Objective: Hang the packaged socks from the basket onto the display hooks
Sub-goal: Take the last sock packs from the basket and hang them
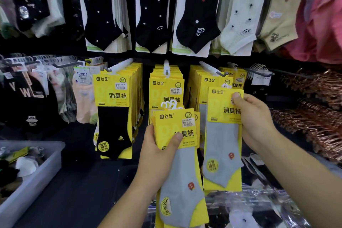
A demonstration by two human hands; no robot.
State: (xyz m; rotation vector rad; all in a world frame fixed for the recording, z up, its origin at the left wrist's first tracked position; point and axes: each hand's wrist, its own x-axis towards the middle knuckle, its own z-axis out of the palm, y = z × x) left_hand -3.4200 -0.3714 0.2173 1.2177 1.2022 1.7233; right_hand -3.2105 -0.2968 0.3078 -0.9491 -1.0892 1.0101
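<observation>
We grip a stack of yellow-carded grey sock packs (175, 127) in our left hand (159, 153), while our right hand (256, 122) pinches a single yellow-carded grey sock pack (223, 135) by its top corner, just below the right-side white display hook (208, 67).

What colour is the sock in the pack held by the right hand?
Grey sock with a small red motif, on yellow card; head view.
</observation>
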